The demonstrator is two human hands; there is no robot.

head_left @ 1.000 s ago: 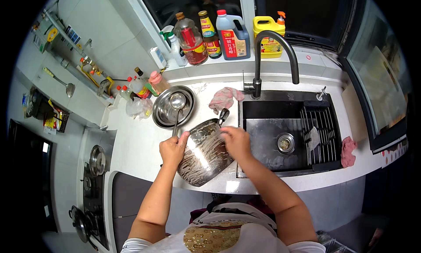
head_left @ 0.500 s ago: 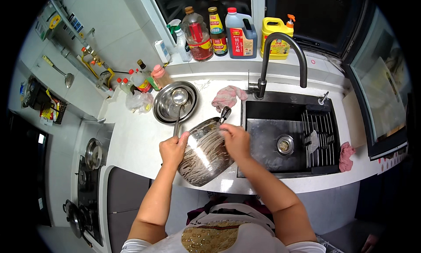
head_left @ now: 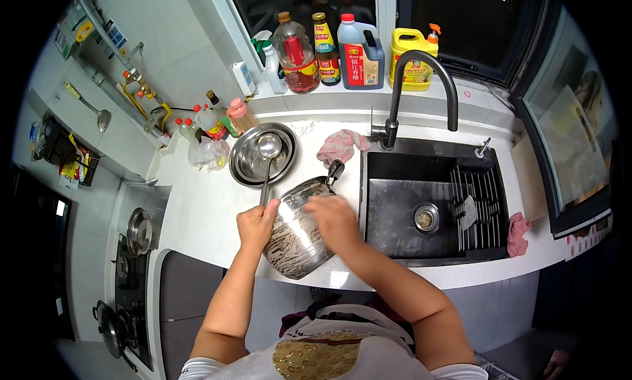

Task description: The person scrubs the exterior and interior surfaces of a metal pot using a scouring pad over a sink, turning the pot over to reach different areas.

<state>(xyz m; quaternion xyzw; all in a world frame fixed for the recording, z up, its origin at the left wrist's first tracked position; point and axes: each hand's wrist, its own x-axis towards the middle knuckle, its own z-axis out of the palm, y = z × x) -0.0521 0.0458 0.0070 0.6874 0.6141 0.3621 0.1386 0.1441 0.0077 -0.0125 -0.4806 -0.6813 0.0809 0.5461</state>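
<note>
A metal pot [head_left: 296, 238], its curved side covered in brownish streaks, is tilted over the counter's front edge. My left hand [head_left: 255, 227] is closed on the pot's left edge, thumb up. Against the pot's upper right side, my right hand [head_left: 332, 222] is slightly blurred, its fingers curled; whatever they hold is hidden. The pot's dark loop handle [head_left: 336, 170] sticks up beyond my right hand. A ladle [head_left: 269, 145] rests in nested steel bowls [head_left: 245, 176], and its handle runs down to my left thumb.
To the right is a black sink [head_left: 401, 212] with a tall faucet [head_left: 424, 57] and a wire rack [head_left: 467, 209]. A pink cloth [head_left: 342, 147] lies behind the pot. Several bottles [head_left: 296, 57] line the windowsill. A stove [head_left: 131, 294] stands at far left.
My right hand has moved left and slightly down across the pot's side, away from the loop handle. The left hand and pot have shifted only slightly.
</note>
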